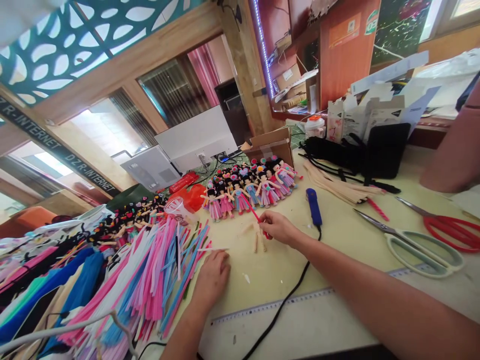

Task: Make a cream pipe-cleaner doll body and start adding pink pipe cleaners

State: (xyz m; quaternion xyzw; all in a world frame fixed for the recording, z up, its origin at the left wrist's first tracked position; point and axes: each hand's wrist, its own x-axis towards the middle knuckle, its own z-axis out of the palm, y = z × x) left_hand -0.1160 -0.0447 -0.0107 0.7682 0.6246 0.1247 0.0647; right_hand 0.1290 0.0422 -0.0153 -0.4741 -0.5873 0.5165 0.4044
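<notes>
My right hand (278,228) is closed in a pinch on a thin red pipe cleaner (250,207), whose far end points up and left toward the dolls. My left hand (213,278) rests palm down on the table, fingers curled at a pale pipe cleaner (204,249); its fingertips are partly hidden. Short beige fuzzy pieces (256,243) lie just below the right hand. Behind the hands stand several small pipe-cleaner dolls (240,196) in pink, blue and purple skirts. Beside my left hand spreads a heap of pink, white and blue pipe cleaners (155,270).
A blue-handled tool (314,206) trails a black cord across the table. Green-handled scissors (420,252) and red-handled scissors (448,230) lie at right. A ruler (270,306) runs along the front. Beige pipe cleaners (330,182), a cardboard box (270,145) and a monitor (197,140) are behind.
</notes>
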